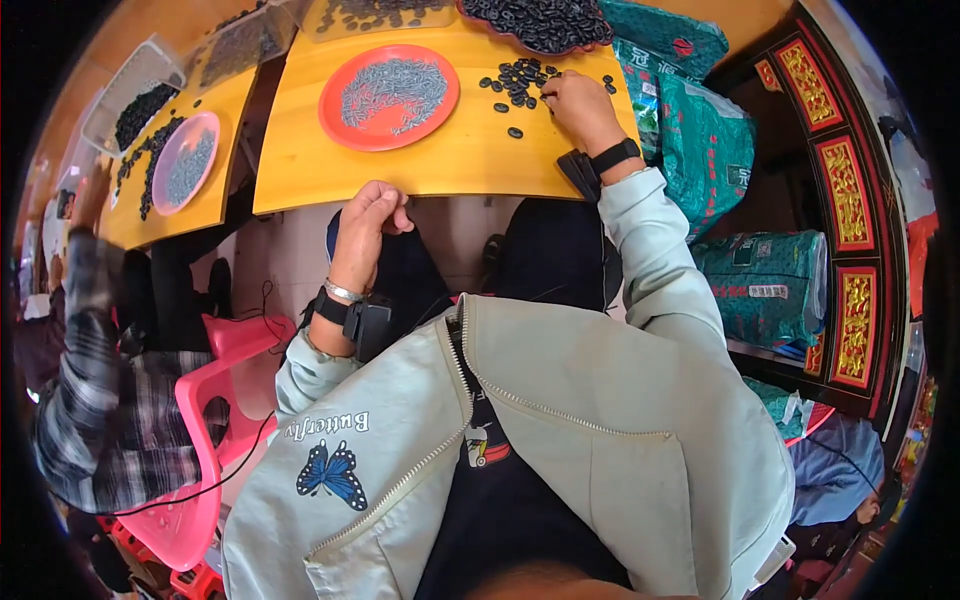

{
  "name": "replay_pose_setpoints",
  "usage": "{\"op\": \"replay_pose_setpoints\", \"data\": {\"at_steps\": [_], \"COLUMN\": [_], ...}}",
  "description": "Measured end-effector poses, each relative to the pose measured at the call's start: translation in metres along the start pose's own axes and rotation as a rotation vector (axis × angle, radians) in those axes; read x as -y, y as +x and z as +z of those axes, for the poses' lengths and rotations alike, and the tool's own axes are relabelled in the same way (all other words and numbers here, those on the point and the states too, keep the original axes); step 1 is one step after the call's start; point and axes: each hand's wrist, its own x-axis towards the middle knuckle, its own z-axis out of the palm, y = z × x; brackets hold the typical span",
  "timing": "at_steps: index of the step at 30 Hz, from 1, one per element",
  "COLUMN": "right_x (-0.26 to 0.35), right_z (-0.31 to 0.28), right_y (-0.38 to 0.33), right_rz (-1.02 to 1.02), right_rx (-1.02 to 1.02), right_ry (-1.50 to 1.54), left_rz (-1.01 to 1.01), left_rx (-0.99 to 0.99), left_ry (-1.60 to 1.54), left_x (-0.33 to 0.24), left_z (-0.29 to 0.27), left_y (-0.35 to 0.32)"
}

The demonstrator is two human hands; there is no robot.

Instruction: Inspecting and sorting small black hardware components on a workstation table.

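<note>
green bags (pixel 705 140) stacked right of the yellow table (pixel 300 165) | red plate (pixel 389 97) holds grey pins | right hand (pixel 580 105) pinches among black rings (pixel 520 82) | left hand (pixel 368 222) curled narrow at the table edge; whether it holds anything, I cannot tell

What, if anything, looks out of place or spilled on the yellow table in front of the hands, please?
Nothing looks damaged. Small black rings lie loose on the yellow table rather than in a dish, with a few strays apart from the cluster. The right hand touches them; the left hand is curled at the table edge. The red plate sits level.
</note>
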Motion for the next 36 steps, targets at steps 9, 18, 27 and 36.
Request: {"op": "replay_pose_setpoints", "data": {"at_steps": [9,18,27,36], "right_x": [0.011,0.018,0.091,0.155], "right_z": [0.004,0.004,-0.044,-0.044], "right_y": [0.002,0.005,-0.029,-0.057], "right_rz": [-0.116,-0.050,-0.327,-0.563], "right_rx": [-0.030,-0.010,-0.057,0.058], "right_ry": [-0.141,-0.205,0.652,0.826], "left_rz": [0.004,-0.002,-0.004,-0.045], "left_rx": [0.005,0.004,0.064,0.278], "left_ry": [-0.006,-0.027,-0.082,-0.473], "left_x": [-0.001,-0.002,0.004,0.009], "left_z": [0.001,0.002,0.005,0.016], "left_y": [-0.001,-0.003,-0.004,-0.009]}}
